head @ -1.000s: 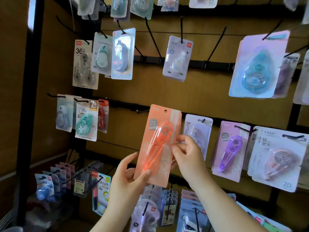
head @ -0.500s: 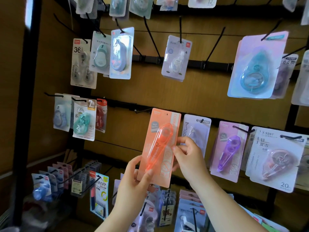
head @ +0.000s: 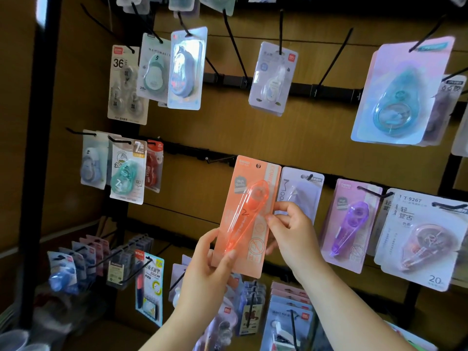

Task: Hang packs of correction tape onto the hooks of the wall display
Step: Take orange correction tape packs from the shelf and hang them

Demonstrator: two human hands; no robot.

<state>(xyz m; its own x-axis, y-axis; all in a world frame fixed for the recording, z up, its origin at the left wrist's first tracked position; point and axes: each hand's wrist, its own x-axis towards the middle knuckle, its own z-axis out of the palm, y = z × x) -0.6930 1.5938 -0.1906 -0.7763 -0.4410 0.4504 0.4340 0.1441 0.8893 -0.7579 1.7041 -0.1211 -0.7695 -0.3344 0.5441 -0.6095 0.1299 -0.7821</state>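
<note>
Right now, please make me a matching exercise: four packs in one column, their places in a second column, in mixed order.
1 orange pack
2 purple pack
3 big teal pack
4 pack marked 36

a hangs upper left
b hangs upper right
c held by left hand and right hand
d hangs at mid height, right of both hands

Pairs: 1-c, 2-d, 3-b, 4-a

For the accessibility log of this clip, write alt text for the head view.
Two hands hold an orange correction tape pack up to a wall display, its top near a bare hook but not yet on it. The left hand holds its lower edge, the right hand pinches its right edge; other packs hang around.
</note>
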